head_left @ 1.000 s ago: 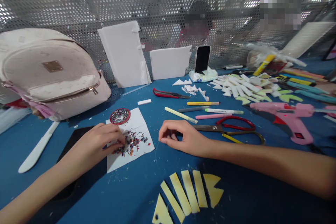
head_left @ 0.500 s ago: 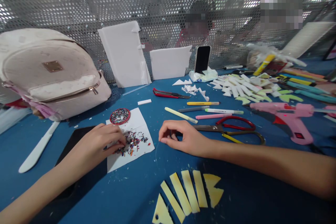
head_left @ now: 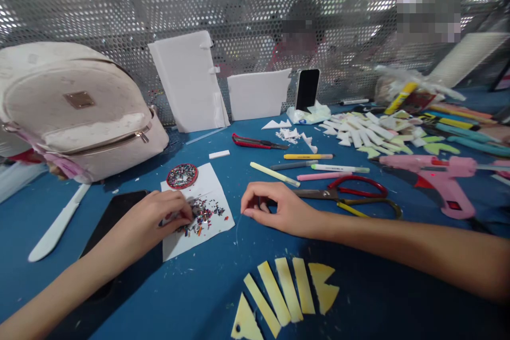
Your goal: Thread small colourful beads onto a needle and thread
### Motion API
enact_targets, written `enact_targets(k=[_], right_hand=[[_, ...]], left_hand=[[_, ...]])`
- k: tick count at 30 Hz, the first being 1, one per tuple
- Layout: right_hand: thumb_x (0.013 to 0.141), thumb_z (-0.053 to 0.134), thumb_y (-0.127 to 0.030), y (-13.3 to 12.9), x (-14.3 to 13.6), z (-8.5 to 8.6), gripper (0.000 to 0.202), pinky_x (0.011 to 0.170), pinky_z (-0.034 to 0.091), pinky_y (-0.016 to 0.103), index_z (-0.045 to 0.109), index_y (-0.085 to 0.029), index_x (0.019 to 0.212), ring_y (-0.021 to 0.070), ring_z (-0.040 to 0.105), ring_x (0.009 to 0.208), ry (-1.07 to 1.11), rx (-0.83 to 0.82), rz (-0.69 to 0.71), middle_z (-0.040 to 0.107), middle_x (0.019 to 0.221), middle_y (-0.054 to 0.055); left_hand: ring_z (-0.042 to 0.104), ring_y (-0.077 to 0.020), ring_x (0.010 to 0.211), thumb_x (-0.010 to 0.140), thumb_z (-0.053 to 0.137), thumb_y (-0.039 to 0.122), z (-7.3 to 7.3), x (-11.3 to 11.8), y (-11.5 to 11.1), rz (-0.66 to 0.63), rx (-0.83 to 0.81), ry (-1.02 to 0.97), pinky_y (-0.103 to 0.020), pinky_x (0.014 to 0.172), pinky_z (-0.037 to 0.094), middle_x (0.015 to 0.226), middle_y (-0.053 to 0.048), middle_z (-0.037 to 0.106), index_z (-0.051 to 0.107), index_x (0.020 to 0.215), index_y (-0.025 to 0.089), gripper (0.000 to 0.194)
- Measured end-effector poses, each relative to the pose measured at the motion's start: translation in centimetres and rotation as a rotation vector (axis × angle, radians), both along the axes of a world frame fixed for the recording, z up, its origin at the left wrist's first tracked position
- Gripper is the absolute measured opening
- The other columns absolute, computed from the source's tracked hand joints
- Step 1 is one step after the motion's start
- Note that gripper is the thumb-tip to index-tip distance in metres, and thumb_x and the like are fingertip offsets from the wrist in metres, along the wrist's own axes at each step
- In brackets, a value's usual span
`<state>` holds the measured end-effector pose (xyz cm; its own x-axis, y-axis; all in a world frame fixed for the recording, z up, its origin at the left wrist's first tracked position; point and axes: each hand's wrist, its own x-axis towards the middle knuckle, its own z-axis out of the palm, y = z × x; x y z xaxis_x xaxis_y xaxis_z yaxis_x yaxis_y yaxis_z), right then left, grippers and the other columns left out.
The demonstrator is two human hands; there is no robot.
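On a white paper sheet lies a loose heap of small, mixed-colour beads. My left hand reaches down at the heap's left side, fingertips pressed together; whatever they pinch is too small to make out. My right hand rests right of the paper, thumb and forefinger closed on a thin, pale thread that trails toward me. A round red-rimmed dish of beads sits at the paper's top left corner. Nearer to me, yellow cut-out pieces lie arranged like a fish skeleton.
Beside my right hand are scissors, several marker pens and a pink glue gun. A red box cutter lies farther back. At left stand a pale backpack, a white plastic knife and a dark flat tablet-like object.
My left fingertips have shifted very slightly among the beads, and that hand has drawn a little more closed. My right hand keeps its place with the thread.
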<state>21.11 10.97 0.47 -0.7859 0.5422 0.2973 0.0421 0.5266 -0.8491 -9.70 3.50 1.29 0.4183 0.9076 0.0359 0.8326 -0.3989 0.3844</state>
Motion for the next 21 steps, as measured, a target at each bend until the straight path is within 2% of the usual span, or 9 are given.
enact_targets(k=[6, 13, 16, 21], right_hand=[[0.095, 0.06, -0.021, -0.1, 0.1, 0.1, 0.01, 0.056, 0.04, 0.022, 0.067, -0.015, 0.09, 0.0083, 0.051, 0.065, -0.006, -0.003, -0.001, 0.062, 0.085, 0.002], [0.096, 0.06, -0.022, -0.1, 0.1, -0.1, 0.01, 0.057, 0.041, 0.023, 0.067, -0.016, 0.091, 0.0089, 0.052, 0.065, -0.017, 0.004, -0.005, 0.062, 0.085, 0.002], [0.095, 0.06, -0.021, -0.1, 0.1, 0.0, 0.01, 0.056, 0.04, 0.022, 0.067, -0.016, 0.09, 0.0086, 0.052, 0.065, -0.01, 0.0, -0.005, 0.062, 0.084, 0.002], [0.095, 0.061, -0.021, -0.1, 0.1, 0.1, 0.01, 0.056, 0.041, 0.022, 0.067, -0.016, 0.09, 0.0084, 0.052, 0.064, 0.002, 0.005, -0.006, 0.062, 0.083, 0.002]], left_hand=[[0.062, -0.0183, 0.08, 0.097, 0.056, 0.027, -0.1, 0.3, 0.2, 0.021, -0.075, -0.022, -0.031, 0.076, 0.042, 0.087, 0.0, 0.069, 0.067, 0.086, 0.022, 0.016], [0.06, -0.019, 0.083, 0.102, 0.052, 0.026, 0.3, 0.8, -0.4, -0.01, 0.009, -0.024, -0.032, 0.078, 0.04, 0.09, 0.0, 0.068, 0.064, 0.089, 0.023, 0.018], [0.059, -0.0172, 0.081, 0.103, 0.05, 0.025, 0.3, 1.2, -0.6, -0.044, 0.053, -0.059, -0.03, 0.076, 0.039, 0.09, 0.001, 0.067, 0.062, 0.089, 0.023, 0.018], [0.061, -0.0169, 0.087, 0.103, 0.051, 0.021, -0.4, 2.0, -1.0, -0.122, 0.012, -0.075, -0.03, 0.08, 0.04, 0.096, 0.0, 0.068, 0.063, 0.093, 0.024, 0.016]])
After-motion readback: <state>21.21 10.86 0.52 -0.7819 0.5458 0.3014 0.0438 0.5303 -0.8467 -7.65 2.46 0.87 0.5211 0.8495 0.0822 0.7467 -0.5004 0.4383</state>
